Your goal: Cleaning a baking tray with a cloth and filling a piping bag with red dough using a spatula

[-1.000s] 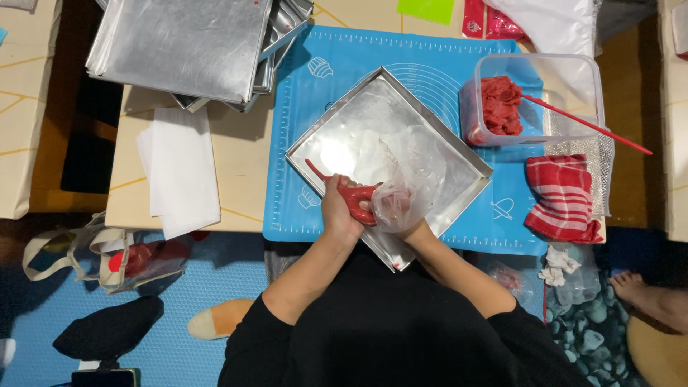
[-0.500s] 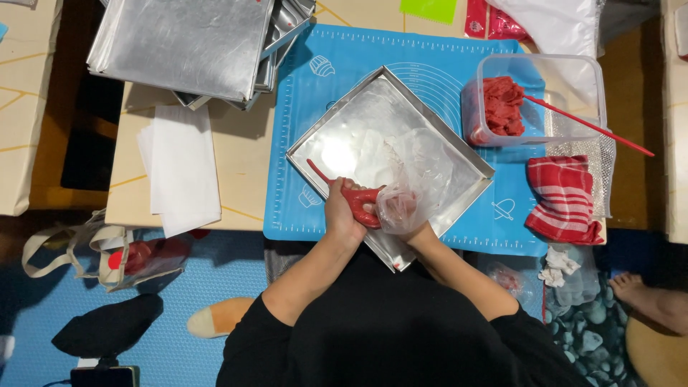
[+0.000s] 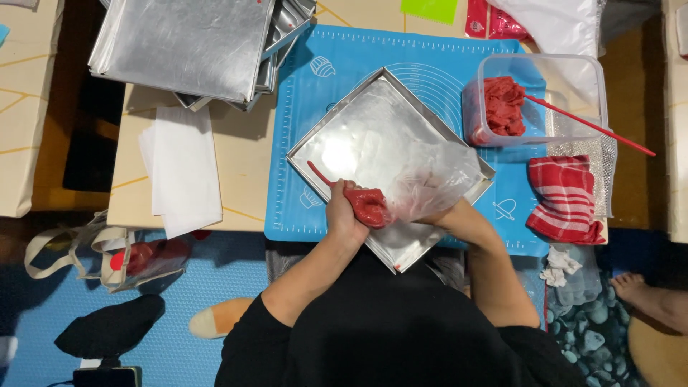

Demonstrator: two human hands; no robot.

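Two hands squeeze a piping bag (image 3: 401,197), red-filled, clear and crumpled above.

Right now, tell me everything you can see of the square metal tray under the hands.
The metal tray is a shiny, silver, shallow square pan with a raised rim, turned cornerwise like a diamond on the blue mat. A clear plastic sheet lies over its near right part. The left hand, holding a red lump, and the right hand rest over its near corner.

A red printed packet (image 3: 494,20) lies at the table's far edge.
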